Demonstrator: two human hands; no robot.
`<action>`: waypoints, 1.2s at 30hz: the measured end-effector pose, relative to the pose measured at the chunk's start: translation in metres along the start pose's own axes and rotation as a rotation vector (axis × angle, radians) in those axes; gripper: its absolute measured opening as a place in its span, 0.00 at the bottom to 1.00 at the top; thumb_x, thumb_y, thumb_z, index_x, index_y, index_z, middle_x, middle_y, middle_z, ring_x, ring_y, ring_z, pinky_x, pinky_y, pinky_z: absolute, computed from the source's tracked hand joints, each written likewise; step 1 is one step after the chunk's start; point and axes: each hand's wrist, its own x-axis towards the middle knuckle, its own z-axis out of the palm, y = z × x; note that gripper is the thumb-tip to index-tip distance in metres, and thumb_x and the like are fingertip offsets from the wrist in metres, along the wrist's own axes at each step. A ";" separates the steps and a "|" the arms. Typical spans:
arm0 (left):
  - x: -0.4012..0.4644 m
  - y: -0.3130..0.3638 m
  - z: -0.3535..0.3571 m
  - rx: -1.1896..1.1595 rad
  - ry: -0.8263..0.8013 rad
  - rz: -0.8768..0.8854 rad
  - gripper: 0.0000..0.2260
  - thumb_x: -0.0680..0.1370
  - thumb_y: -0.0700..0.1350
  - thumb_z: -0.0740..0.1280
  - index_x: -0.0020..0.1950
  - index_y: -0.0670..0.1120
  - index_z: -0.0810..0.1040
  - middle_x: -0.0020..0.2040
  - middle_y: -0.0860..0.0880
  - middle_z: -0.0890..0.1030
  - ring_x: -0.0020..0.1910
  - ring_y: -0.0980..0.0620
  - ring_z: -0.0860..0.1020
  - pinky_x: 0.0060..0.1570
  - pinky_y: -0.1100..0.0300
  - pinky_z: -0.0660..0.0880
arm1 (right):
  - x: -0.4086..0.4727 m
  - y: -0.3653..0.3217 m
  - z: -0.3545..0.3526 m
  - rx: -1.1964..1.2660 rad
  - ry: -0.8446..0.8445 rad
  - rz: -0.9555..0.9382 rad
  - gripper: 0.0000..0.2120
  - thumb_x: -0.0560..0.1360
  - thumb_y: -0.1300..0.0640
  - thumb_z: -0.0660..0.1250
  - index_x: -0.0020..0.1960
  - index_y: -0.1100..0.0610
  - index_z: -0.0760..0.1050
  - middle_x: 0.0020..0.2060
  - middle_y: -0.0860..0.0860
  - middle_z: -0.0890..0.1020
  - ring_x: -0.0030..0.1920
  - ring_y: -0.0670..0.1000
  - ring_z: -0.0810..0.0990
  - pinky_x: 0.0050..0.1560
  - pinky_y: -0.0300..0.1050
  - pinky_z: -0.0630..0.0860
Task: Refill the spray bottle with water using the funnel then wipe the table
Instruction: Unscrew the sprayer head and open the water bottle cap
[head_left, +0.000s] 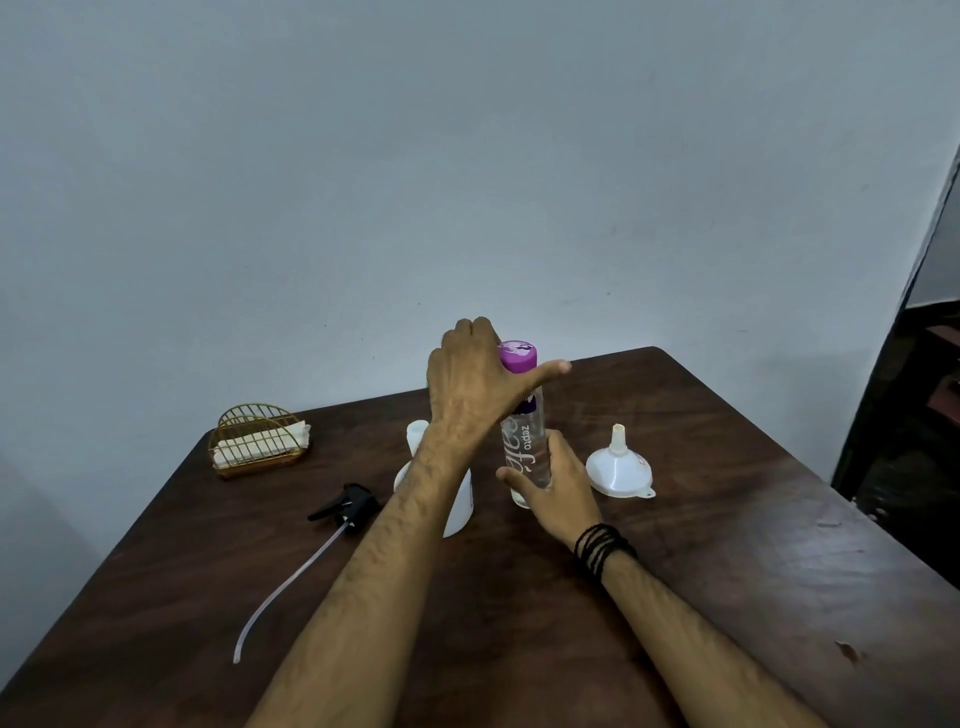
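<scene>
Hands meet at a clear water bottle (525, 447) that stands upright on the dark wooden table (727, 519), near its middle. The right hand (553, 480), with black cords around the wrist, wraps the lower part of this bottle, fingers curled around it from the right. The left hand (480, 379) reaches across from the left and sits at the bottle's purple cap (518, 357), thumb stretched out to the right in front of the neck; the fingers lie behind the cap, so whether they grip it I cannot tell.

Just left of the water bottle, partly hidden behind the left forearm, stands the white spray bottle (457, 499), its neck open at the top. Its black trigger head (349, 503) lies on the table to the left, apart from the bottle, with the thin clear dip tube (291, 577) trailing toward the near left edge. The white funnel (618, 467) rests mouth-down on the table just right of the right hand, spout pointing up. At the far left sits a gold wire holder (257, 441) with folded pale cloths (254, 444) inside. A pale wall rises behind the table.
</scene>
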 end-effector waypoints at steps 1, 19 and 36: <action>0.000 0.001 0.000 -0.118 -0.090 -0.004 0.41 0.63 0.76 0.68 0.61 0.46 0.72 0.56 0.47 0.76 0.53 0.49 0.76 0.51 0.53 0.78 | 0.000 0.000 0.000 -0.001 -0.002 0.005 0.25 0.69 0.42 0.76 0.59 0.49 0.70 0.52 0.45 0.80 0.53 0.41 0.78 0.50 0.31 0.72; 0.003 -0.006 -0.037 -0.421 0.063 0.049 0.19 0.79 0.54 0.68 0.68 0.48 0.76 0.55 0.49 0.72 0.45 0.61 0.73 0.44 0.79 0.68 | 0.000 0.002 -0.002 -0.008 0.002 0.019 0.27 0.68 0.43 0.78 0.60 0.51 0.70 0.53 0.46 0.80 0.54 0.45 0.79 0.53 0.36 0.74; -0.163 -0.137 0.018 0.014 -0.129 -0.421 0.16 0.82 0.52 0.60 0.67 0.46 0.68 0.65 0.44 0.68 0.65 0.46 0.67 0.65 0.49 0.64 | -0.004 0.001 -0.002 -0.095 0.036 0.064 0.25 0.69 0.41 0.77 0.58 0.53 0.75 0.51 0.47 0.84 0.50 0.48 0.82 0.50 0.40 0.74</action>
